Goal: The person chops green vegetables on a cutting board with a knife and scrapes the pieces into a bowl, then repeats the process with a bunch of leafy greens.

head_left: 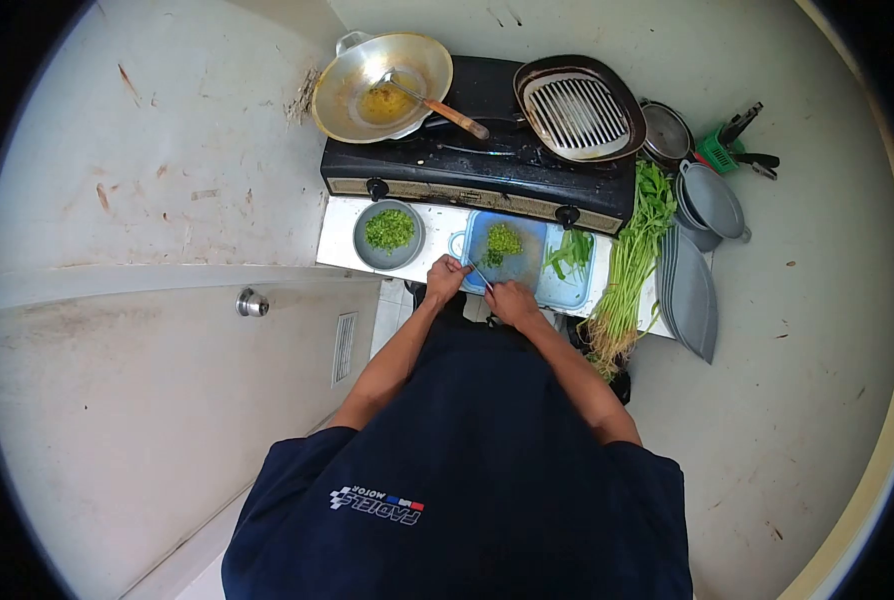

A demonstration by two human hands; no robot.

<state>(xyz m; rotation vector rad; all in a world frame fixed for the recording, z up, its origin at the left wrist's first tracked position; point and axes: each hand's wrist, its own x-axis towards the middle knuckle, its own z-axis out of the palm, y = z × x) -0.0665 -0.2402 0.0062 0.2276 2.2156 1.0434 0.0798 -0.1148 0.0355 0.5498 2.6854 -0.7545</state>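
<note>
A small knife (481, 277) is held in my right hand (512, 303), its fingers closed round the handle at the front edge of a blue cutting board (529, 269). The blade points up and left toward my left hand (447, 279). That hand's fingers are pinched together close to the blade's tip; whether they touch it or hold a scrap is too small to tell. A pile of chopped greens (504, 241) lies on the board beyond both hands. Cut green leaves (571, 253) rest on the board's right part. Left of it, a grey bowl (361, 250) contains finely chopped greens (391, 229).
Behind the board stands a black stove (477, 165) with a wok (335, 95), a wooden-handled ladle (457, 118) and a grill pan (632, 105). A long bunch of rooted greens (627, 275) lies at right beside stacked grey plates (689, 300). A green utensil basket (717, 152) is farther back.
</note>
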